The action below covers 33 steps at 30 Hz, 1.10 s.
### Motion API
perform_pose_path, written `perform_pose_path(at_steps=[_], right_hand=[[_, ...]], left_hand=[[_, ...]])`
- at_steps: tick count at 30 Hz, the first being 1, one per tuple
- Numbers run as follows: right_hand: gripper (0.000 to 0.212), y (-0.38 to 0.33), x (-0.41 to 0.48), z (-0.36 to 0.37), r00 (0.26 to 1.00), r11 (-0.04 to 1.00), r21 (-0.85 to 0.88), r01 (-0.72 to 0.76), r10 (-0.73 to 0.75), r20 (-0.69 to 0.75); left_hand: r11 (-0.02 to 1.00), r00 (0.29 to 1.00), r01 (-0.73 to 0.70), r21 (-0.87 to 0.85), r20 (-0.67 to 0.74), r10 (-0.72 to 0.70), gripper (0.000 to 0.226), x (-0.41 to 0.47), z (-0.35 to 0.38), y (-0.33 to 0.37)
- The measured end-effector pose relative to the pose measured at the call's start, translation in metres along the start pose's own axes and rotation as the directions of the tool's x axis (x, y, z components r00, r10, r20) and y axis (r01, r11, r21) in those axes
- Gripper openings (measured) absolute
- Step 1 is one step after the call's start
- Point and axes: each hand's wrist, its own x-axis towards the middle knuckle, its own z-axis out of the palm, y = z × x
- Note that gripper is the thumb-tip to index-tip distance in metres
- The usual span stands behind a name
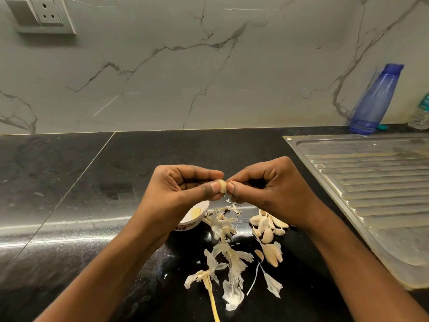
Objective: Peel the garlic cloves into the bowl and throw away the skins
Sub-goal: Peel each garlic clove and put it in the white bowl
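Note:
My left hand point(183, 190) pinches a pale garlic clove point(221, 185) between thumb and fingers, held above the black counter. My right hand point(270, 185) meets it from the right, thumb and forefinger nipped on the clove's tip or its skin. Below my left hand stands a small white bowl point(195, 220) with a flowered rim, half hidden by the wrist, with a peeled clove point(195, 212) inside. A heap of unpeeled cloves point(268, 226) lies under my right wrist. Papery skins point(228, 256) and a dry stalk point(212, 296) are strewn on the counter between my forearms.
A steel sink drainboard point(371, 189) fills the right side. A blue plastic bottle point(375, 101) and a clear bottle point(421, 117) stand at the back right against the marble wall. A switch and socket plate point(40, 15) is at the upper left.

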Motion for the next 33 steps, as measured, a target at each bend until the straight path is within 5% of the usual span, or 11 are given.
perform_pose_path(at_steps=[18,33], right_hand=[[0.020,-0.0022,0.0000,0.0018,1.000,0.999,0.045,-0.019,0.018,0.004],[0.007,-0.0043,0.0006,0.0062,0.991,0.999,-0.027,0.047,-0.050,-0.121]], left_hand=[[0.999,1.000,0.022,-0.035,0.001,-0.022,0.033,-0.0005,0.0005,0.0027],[0.982,0.997,0.073,-0.174,0.023,-0.070,0.035,-0.0005,0.0018,0.0042]])
